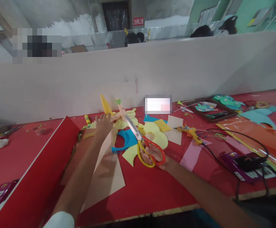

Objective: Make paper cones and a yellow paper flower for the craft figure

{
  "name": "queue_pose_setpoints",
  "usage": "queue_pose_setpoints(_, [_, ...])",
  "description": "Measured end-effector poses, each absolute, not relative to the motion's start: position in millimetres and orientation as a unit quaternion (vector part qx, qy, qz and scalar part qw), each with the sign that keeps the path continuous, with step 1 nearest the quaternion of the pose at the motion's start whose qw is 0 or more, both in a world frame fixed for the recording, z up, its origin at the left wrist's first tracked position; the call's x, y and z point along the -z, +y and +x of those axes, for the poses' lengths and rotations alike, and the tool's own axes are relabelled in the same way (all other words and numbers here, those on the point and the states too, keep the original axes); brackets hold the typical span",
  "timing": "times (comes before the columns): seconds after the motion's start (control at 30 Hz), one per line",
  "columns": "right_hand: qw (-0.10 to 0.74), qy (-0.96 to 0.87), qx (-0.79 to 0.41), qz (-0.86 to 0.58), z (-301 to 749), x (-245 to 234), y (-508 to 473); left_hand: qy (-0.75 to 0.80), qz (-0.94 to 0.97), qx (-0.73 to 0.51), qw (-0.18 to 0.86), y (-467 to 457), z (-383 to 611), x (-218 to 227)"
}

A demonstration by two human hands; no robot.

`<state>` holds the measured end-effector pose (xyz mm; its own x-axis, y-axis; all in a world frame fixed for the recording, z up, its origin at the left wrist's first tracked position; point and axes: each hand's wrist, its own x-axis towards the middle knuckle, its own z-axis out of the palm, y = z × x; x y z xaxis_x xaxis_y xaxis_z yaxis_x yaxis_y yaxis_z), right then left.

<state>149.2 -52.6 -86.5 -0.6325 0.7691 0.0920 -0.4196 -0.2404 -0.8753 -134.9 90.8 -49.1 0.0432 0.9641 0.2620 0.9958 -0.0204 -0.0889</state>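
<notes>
My right hand (152, 152) is closed around the handles of a pair of scissors (133, 126), one red loop and one yellow. The blades point forward and left, over a small heap of cut paper. Against their far end shows a narrow peach strip (121, 109) with a green tip. Reaching into the left side of the heap, my left hand (104, 125) has its fingers apart beside peach paper; its fingertips are partly hidden. Behind it stands a folded yellow piece (106, 105). Blue paper (127, 139) and pale yellow rounded cutouts (160, 138) lie near the scissors.
A glue gun (191, 132) with a black cable lies to the right. Farther right are a dark tray (217, 114), orange sheets (259, 131) and a purple box (237, 166). A red panel (40, 167) leans at left. A white partition (92, 79) bounds the red table's back.
</notes>
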Motion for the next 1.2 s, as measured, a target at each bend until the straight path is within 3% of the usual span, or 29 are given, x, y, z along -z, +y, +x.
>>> queue_pose_setpoints(0.1, [0.328, -0.514, -0.776, -0.161, 153, 80, -53, -0.718, -0.687, 0.042, 0.106, 103, -143, 57])
queue_pose_setpoints(0.27, [0.310, -0.577, -0.716, -0.241, 151, 77, -50, -0.751, -0.649, 0.058, 0.113, 91, -155, 42])
queue_pose_setpoints(0.43, [0.434, -0.567, -0.617, -0.331, 149, 85, -37, -0.764, -0.634, 0.117, 0.025, 60, -141, -12])
queue_pose_setpoints(0.6, [0.545, -0.514, -0.580, -0.321, 157, 87, -27, -0.646, -0.717, 0.249, -0.077, 27, -102, -53])
queue_pose_setpoints(0.9, [0.699, -0.379, -0.519, -0.313, 175, 83, -15, -0.473, -0.829, 0.161, -0.254, -3, -29, -18])
queue_pose_setpoints(1.2, [0.720, -0.294, -0.550, -0.304, 176, 75, -8, -0.452, -0.833, 0.167, -0.272, 7, -31, 3])
